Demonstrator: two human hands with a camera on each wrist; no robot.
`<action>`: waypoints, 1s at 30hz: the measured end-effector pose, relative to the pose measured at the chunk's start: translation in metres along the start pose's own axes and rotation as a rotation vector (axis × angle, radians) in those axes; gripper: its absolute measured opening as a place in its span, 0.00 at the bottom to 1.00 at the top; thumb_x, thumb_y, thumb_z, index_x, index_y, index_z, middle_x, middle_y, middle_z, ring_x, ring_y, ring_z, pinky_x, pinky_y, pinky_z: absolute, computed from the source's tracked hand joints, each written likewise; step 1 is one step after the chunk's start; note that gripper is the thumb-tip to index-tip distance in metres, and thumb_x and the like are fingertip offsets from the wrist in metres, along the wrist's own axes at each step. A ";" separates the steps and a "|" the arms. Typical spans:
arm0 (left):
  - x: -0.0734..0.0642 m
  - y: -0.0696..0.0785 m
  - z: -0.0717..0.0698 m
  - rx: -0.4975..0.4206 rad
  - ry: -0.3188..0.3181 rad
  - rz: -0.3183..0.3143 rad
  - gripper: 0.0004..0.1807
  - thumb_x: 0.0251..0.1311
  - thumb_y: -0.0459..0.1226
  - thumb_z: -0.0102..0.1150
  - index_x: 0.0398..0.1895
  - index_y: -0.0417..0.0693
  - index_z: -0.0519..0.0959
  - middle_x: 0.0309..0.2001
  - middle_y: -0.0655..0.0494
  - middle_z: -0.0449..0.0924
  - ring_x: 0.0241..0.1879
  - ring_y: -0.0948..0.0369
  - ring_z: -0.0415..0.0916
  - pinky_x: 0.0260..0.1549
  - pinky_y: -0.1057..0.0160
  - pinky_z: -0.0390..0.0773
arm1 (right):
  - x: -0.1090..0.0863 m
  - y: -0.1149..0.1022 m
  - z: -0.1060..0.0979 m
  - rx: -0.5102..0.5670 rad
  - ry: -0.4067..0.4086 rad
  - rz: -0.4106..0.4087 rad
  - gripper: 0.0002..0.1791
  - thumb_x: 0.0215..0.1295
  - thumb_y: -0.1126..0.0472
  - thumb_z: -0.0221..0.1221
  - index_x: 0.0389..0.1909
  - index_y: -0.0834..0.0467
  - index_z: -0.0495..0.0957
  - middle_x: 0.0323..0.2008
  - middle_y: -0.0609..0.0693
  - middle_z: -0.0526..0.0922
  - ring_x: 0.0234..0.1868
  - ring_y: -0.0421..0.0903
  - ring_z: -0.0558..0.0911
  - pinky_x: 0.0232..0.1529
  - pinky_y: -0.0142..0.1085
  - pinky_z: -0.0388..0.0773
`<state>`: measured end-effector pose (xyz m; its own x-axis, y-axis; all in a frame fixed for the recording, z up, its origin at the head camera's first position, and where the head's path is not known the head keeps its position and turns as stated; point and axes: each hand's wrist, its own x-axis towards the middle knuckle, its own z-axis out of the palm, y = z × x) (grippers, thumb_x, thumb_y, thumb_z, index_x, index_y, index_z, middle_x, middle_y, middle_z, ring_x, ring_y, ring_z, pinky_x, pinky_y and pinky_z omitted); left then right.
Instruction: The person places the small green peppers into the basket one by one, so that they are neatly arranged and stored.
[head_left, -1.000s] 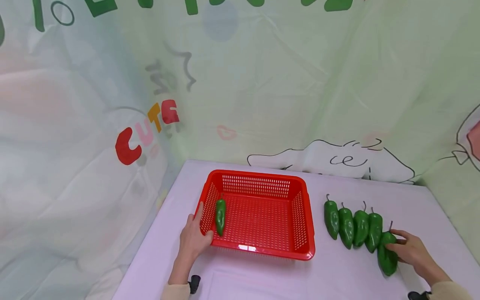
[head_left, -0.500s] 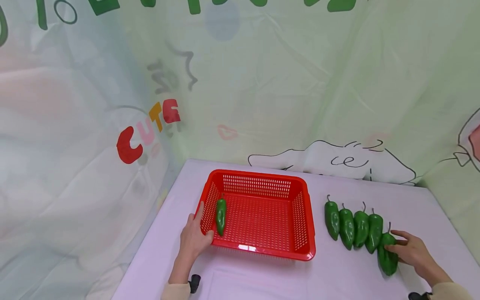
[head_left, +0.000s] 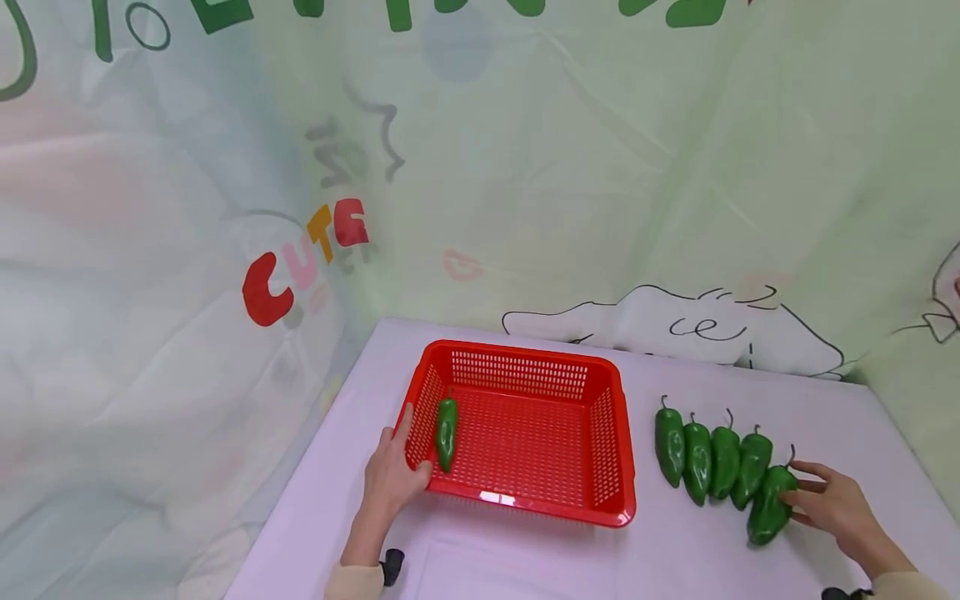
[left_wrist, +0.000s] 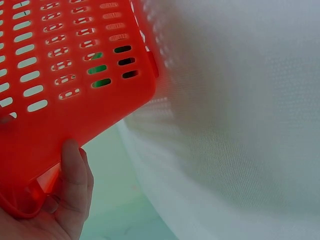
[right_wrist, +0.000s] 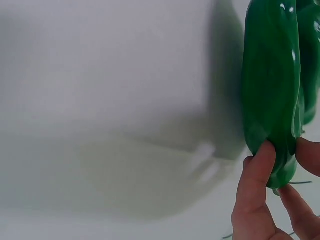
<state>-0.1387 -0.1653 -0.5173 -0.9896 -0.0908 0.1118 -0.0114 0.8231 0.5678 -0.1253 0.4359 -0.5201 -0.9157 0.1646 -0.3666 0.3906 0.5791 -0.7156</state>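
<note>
My left hand grips the near left corner of a red plastic basket, its fingers along the rim. One green pepper lies inside, by the basket's left wall. On the right, my right hand pinches the stem end of a green pepper, the nearest of a slanting row. In the right wrist view, thumb and fingers close around the top of this glossy pepper. Several more green peppers lie side by side, just left of it. The left wrist view shows the basket's slotted wall from outside.
A white-covered table carries everything. Behind it and to the left hang printed cloth curtains. White tabletop lies between the basket's right wall and the row of peppers.
The pepper in my right hand has turned, its tip swinging to the left. The head view has shifted slightly. My left hand stays on the basket.
</note>
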 end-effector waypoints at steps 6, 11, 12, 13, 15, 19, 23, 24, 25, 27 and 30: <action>-0.002 -0.001 -0.001 0.003 0.015 0.001 0.51 0.43 0.39 0.62 0.77 0.50 0.57 0.41 0.45 0.70 0.29 0.57 0.68 0.30 0.58 0.75 | -0.007 -0.016 -0.015 -0.002 0.027 -0.040 0.38 0.61 0.71 0.58 0.65 0.83 0.49 0.56 0.87 0.62 0.33 0.42 0.83 0.36 0.40 0.83; -0.002 -0.001 0.000 0.005 0.007 0.010 0.50 0.44 0.39 0.62 0.77 0.50 0.57 0.41 0.45 0.70 0.29 0.57 0.68 0.29 0.59 0.74 | -0.012 -0.032 -0.022 -0.006 0.048 -0.040 0.38 0.63 0.71 0.57 0.67 0.83 0.48 0.60 0.87 0.55 0.35 0.44 0.83 0.37 0.40 0.83; -0.001 0.000 0.000 0.006 0.004 0.012 0.50 0.44 0.39 0.62 0.77 0.50 0.57 0.41 0.45 0.70 0.29 0.57 0.68 0.29 0.59 0.74 | -0.012 -0.035 -0.023 -0.006 0.049 -0.042 0.38 0.63 0.71 0.56 0.67 0.83 0.47 0.61 0.87 0.54 0.35 0.44 0.83 0.37 0.41 0.83; -0.001 0.000 0.001 0.007 0.002 0.013 0.50 0.44 0.39 0.62 0.77 0.50 0.57 0.41 0.45 0.70 0.29 0.57 0.68 0.29 0.59 0.73 | -0.013 -0.038 -0.024 -0.005 0.051 -0.050 0.38 0.63 0.71 0.56 0.67 0.83 0.47 0.61 0.87 0.53 0.35 0.43 0.83 0.38 0.41 0.83; -0.001 0.000 0.001 0.006 -0.001 0.016 0.50 0.44 0.39 0.62 0.77 0.50 0.57 0.41 0.45 0.70 0.29 0.57 0.68 0.29 0.59 0.73 | -0.014 -0.045 -0.024 0.005 0.052 -0.062 0.38 0.64 0.71 0.56 0.68 0.82 0.47 0.62 0.87 0.52 0.36 0.42 0.83 0.38 0.40 0.83; -0.001 0.001 0.001 0.002 0.002 0.017 0.50 0.44 0.39 0.62 0.77 0.49 0.58 0.42 0.45 0.70 0.29 0.57 0.68 0.29 0.58 0.74 | -0.016 -0.060 -0.021 0.012 0.046 -0.077 0.38 0.65 0.71 0.56 0.69 0.81 0.47 0.63 0.87 0.52 0.38 0.42 0.82 0.39 0.40 0.83; -0.001 0.002 0.001 0.000 -0.001 0.012 0.50 0.43 0.40 0.62 0.77 0.49 0.57 0.42 0.45 0.70 0.30 0.57 0.68 0.30 0.58 0.75 | -0.018 -0.078 -0.015 -0.007 0.047 -0.106 0.36 0.66 0.70 0.55 0.69 0.81 0.49 0.62 0.86 0.53 0.42 0.53 0.83 0.39 0.40 0.83; -0.001 0.002 0.001 0.000 -0.001 0.010 0.50 0.43 0.40 0.62 0.77 0.50 0.57 0.42 0.45 0.70 0.30 0.57 0.68 0.30 0.58 0.75 | -0.018 -0.083 -0.013 -0.010 0.048 -0.114 0.36 0.67 0.70 0.54 0.69 0.80 0.49 0.62 0.86 0.54 0.43 0.56 0.83 0.39 0.40 0.83; -0.001 0.002 0.001 -0.001 0.000 0.010 0.50 0.43 0.40 0.62 0.77 0.50 0.57 0.42 0.45 0.70 0.30 0.57 0.68 0.30 0.58 0.75 | -0.019 -0.087 -0.011 -0.014 0.048 -0.123 0.36 0.67 0.69 0.54 0.69 0.80 0.50 0.62 0.86 0.54 0.44 0.57 0.83 0.39 0.39 0.83; -0.001 0.002 0.001 -0.003 0.002 0.009 0.50 0.43 0.40 0.62 0.77 0.50 0.57 0.42 0.45 0.70 0.30 0.57 0.68 0.31 0.58 0.75 | -0.019 -0.098 -0.006 -0.017 0.040 -0.137 0.36 0.67 0.68 0.54 0.69 0.80 0.50 0.62 0.86 0.55 0.46 0.60 0.82 0.39 0.39 0.83; -0.001 0.001 0.001 -0.004 0.008 0.019 0.50 0.43 0.40 0.61 0.77 0.49 0.57 0.42 0.45 0.70 0.30 0.56 0.68 0.30 0.57 0.75 | -0.018 -0.113 0.001 -0.016 0.028 -0.153 0.36 0.68 0.67 0.54 0.69 0.78 0.51 0.62 0.85 0.55 0.46 0.58 0.83 0.39 0.39 0.83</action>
<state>-0.1376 -0.1638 -0.5175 -0.9885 -0.0794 0.1290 0.0082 0.8224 0.5689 -0.1529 0.3669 -0.4333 -0.9667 0.0955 -0.2373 0.2451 0.6117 -0.7522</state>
